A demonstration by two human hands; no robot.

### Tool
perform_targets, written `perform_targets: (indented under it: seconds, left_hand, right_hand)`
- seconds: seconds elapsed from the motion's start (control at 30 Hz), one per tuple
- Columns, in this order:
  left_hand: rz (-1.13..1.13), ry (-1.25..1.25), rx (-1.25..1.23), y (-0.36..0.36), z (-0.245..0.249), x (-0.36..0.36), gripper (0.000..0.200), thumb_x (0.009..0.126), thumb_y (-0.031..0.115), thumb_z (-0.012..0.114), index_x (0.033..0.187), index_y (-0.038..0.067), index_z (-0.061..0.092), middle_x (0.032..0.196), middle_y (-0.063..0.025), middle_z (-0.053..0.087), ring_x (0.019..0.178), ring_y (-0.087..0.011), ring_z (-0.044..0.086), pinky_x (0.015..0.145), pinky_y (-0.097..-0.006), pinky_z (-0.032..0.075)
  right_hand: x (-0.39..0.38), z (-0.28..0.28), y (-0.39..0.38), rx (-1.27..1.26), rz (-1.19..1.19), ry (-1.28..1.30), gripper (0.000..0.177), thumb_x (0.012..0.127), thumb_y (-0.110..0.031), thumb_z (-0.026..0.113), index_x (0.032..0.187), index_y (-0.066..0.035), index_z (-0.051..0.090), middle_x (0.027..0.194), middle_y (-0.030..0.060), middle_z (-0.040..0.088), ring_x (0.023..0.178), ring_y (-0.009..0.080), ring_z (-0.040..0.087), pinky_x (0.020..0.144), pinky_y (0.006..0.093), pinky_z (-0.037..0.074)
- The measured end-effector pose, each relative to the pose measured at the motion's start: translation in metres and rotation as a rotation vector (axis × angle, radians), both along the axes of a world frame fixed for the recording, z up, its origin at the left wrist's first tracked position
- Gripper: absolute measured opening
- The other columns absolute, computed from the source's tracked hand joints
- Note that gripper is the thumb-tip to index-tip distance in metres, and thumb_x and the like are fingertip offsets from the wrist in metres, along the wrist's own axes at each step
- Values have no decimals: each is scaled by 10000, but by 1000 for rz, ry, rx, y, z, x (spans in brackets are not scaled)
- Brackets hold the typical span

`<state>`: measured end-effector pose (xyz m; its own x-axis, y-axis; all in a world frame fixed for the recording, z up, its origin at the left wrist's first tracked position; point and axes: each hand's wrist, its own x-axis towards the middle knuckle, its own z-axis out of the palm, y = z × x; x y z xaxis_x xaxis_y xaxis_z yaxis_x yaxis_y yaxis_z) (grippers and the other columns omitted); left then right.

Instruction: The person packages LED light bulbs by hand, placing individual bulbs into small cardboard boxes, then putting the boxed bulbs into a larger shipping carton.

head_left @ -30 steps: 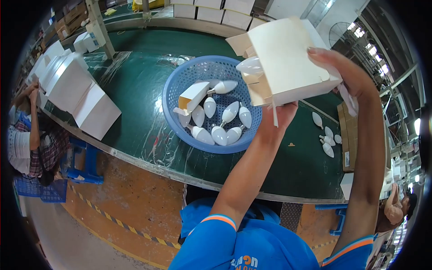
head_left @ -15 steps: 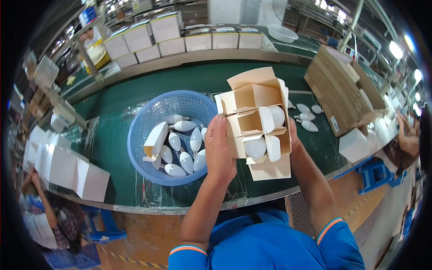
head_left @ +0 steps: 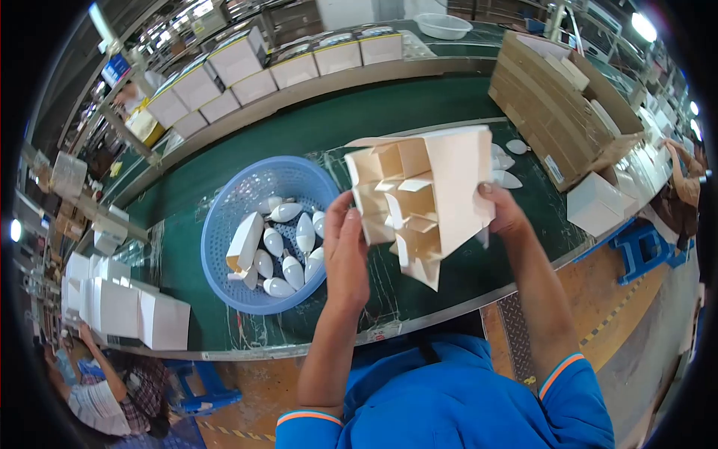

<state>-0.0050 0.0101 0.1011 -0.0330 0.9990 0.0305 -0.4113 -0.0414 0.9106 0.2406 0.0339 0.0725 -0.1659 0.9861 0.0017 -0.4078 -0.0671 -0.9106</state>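
Observation:
I hold an open white cardboard box (head_left: 430, 194) with inner dividers above the green table (head_left: 224, 157). My left hand (head_left: 345, 251) grips its left edge by the open compartments. My right hand (head_left: 502, 213) holds the right side wall. The box is turned so its open end faces left and its compartments look empty from here. To the left of it stands a blue plastic basket (head_left: 258, 232) with several white candle-shaped bulbs (head_left: 283, 251) and a small folded carton (head_left: 244, 242) inside.
Loose bulbs (head_left: 507, 161) lie on the table right of the box. Flat brown cartons (head_left: 557, 108) are stacked at the right, white boxes (head_left: 123, 310) at the left edge and a row of boxes (head_left: 292, 63) at the back. Other people work at the far left and right.
The box has turned in my hands: its open end, which faced me with bulbs showing, now faces left. My left hand slid up its left edge.

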Motion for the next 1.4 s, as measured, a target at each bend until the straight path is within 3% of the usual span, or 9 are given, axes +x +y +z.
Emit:
perform_targets:
  seconds: [0.3,0.4,0.57,0.8,1.0,1.1,1.13,1.27,1.4]
  left_hand:
    - [-328,-1025,-207,23,-18,10,354,957,303,456,1231,79,468,1169,-67,575,1016,-228,593,876,-384,489]
    - [-576,-1271,107,44,-26,10,367,953,324,478,1252,112,454,1161,-43,559,1058,-185,564,867,-327,493]
    - [-476,-1321,185,54,-30,-5,363,950,320,485,1244,108,459,1157,-44,559,1054,-183,564,863,-323,493]
    - [-384,-1363,269,64,-29,-14,356,945,311,496,1230,101,469,1149,-45,560,1048,-178,566,856,-316,493]
    - [-375,-1357,282,63,-25,-4,350,940,304,507,1218,94,477,1142,-47,560,1042,-173,567,851,-310,493]
    - [-102,-984,64,31,-9,-13,230,953,241,486,1118,86,528,1031,-33,598,921,-165,598,822,-294,486]
    - [-2,-857,34,26,-6,-10,207,958,229,482,1102,87,527,1022,-31,595,903,-155,596,809,-284,482]
    - [15,-561,111,-7,-9,-5,193,992,207,434,1052,48,527,1005,-45,594,905,-100,581,796,-259,474]
    - [-7,-397,173,-21,-19,3,188,992,193,442,993,32,538,959,-45,605,865,-80,574,771,-236,467]
  right_hand:
    - [-78,166,11,531,23,-780,724,688,-298,734,1279,32,476,1102,107,591,984,166,567,867,297,447]
    - [-133,194,2,652,97,-902,766,677,-285,751,1312,25,455,1112,120,591,1019,173,558,899,299,430]
    - [-204,212,-20,1074,-167,-1389,889,596,-367,770,1342,-6,449,1157,156,578,1048,248,561,932,337,406]
    - [-214,206,2,1017,-69,-1424,907,581,-340,779,1346,9,436,1136,168,583,1047,258,566,914,341,425]
    - [-158,176,24,617,3,-954,648,708,-238,716,1259,28,503,1072,121,610,950,186,597,848,297,458]
    - [-32,84,62,163,-47,-508,541,749,-306,700,1162,7,543,1044,94,620,928,166,616,792,317,507]
    - [-32,52,61,184,-96,-514,541,749,-306,700,1162,7,543,1044,94,620,928,166,616,792,317,507]
    - [-31,-27,26,251,306,396,559,759,-237,689,1238,-4,522,1165,117,606,1046,252,595,917,384,476]
    - [-38,-53,-8,48,-9,465,503,748,-175,669,1204,1,552,1169,135,608,1056,225,604,916,362,490]
